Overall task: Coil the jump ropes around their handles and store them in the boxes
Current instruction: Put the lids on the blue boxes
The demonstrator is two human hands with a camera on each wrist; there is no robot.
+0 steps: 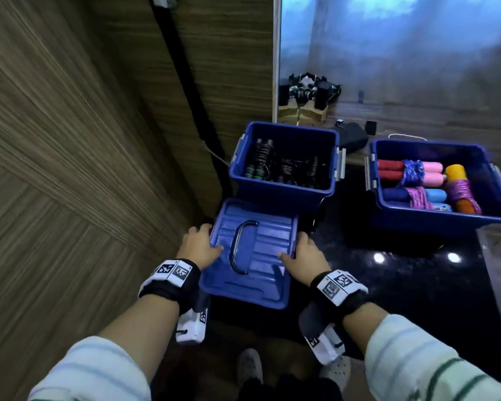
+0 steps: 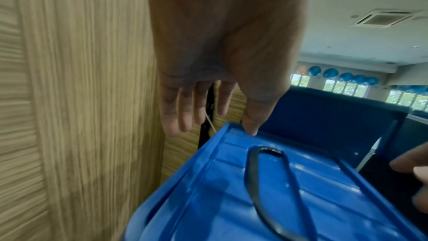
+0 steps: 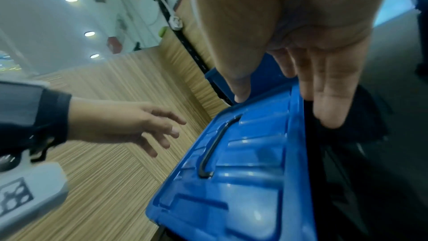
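Up on the dark glossy countertop (image 1: 402, 273), head view first: two open blue boxes sit side by side. Left box (image 1: 284, 195) has black jump ropes (image 1: 284, 166) coiled around their handles inside it, right box (image 1: 443, 221) holds the colorful ropes (image 1: 425, 183), also wrapped up. Just in front of the left box there's a blue lid (image 1: 252, 250) with a black carry handle (image 1: 239, 247), tilted, with a hand on each side. Left hand (image 1: 198, 246) has its thumb lying on the lid's top, right hand (image 1: 301, 251) the same on the opposite edge. Can't tell from here what the other fingers are doing under it.

Left wrist view: fingers (image 2: 183, 109) are straight and slightly spread, hanging past the lid's edge, thumb tip touching the lid's far corner.

Right wrist view: fingers (image 3: 329, 98) are straight and pressed together along the lid's outer side, thumb over the top. The left hand's fingers are loosely spread and look clear of the lid here.
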